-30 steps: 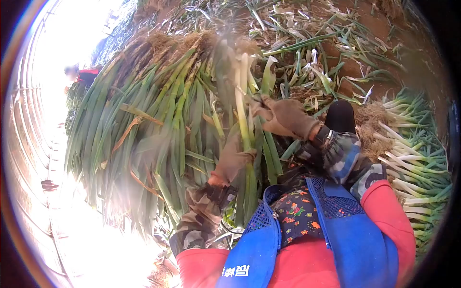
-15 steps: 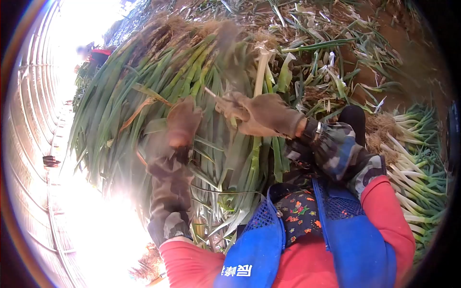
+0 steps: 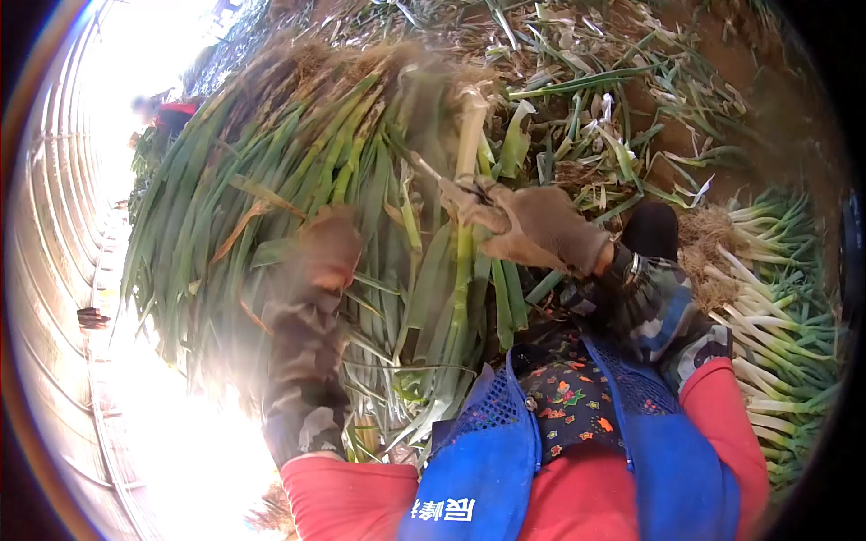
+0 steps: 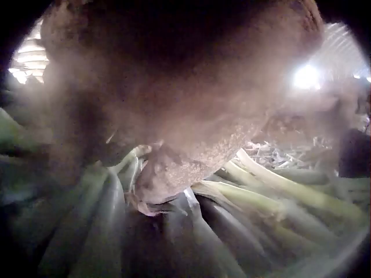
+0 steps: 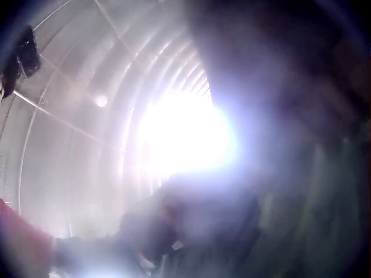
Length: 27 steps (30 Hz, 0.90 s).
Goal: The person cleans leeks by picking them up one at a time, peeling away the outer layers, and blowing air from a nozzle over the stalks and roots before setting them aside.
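In the head view, my gloved left hand (image 3: 329, 248) is in among the leaves of a big heap of long green onions (image 3: 225, 207). The left wrist view has its glove (image 4: 191, 104) close up, fingertips down at the stalks (image 4: 214, 226); I cannot tell whether they grip one. My gloved right hand (image 3: 541, 225) is curled around a thin, pale, blade-like tool (image 3: 426, 168) that sticks out towards the heap. Under that hand, a green onion with a pale stem (image 3: 471, 135) lies lengthwise. The right wrist view is mostly glare and blur.
Cleaned green onions (image 3: 767, 334) with white stems lie in a row at the right. Stripped leaves and peelings (image 3: 613, 135) litter the brown ground ahead. Hoops of a curved tunnel wall (image 3: 72, 270) run along the left, and a red-clad person (image 3: 176, 110) is farther off.
My left hand has left the pale-stemmed onion stalk and moved left onto the heap. My right hand swung left with the tool, then slightly back right.
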Tool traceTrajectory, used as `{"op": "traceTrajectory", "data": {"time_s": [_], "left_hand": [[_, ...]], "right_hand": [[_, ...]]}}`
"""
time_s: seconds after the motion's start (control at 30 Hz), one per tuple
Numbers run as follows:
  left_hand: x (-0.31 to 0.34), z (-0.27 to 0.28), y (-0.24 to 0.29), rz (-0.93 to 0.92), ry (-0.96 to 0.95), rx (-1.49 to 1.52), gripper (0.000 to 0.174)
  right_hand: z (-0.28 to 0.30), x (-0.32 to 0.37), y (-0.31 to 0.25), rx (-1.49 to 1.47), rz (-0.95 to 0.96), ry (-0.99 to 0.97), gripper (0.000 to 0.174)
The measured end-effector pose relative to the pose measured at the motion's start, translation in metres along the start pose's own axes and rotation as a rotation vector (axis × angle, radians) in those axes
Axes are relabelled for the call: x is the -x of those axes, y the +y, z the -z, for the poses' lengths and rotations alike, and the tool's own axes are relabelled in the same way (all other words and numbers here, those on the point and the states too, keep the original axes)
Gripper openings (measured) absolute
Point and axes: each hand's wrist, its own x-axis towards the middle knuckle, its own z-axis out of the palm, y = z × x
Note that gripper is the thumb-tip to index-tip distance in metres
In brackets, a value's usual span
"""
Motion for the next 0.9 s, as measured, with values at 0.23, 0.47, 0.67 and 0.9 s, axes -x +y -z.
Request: {"op": "traceTrajectory", "data": {"time_s": [0.23,0.47,0.67,0.9], "left_hand": [[0.01,-0.021,-0.026,-0.041,0.259,-0.084,0.059],[0.005,0.02,0.001,0.091,-0.152,0.193,0.052],[0.066,0.034,0.024,0.119,-0.202,0.439,0.052],[0.078,0.017,0.006,0.209,-0.323,0.931,0.054]], "right_hand": [[-0.024,0.012,0.009,-0.133,0.049,-0.001,0.079],[-0.016,0.019,0.005,-0.174,0.076,0.068,0.078],[-0.03,0.031,-0.021,-0.136,0.187,-0.163,0.075],[-0.036,0.037,-0.032,-0.086,0.249,-0.102,0.088]]}}
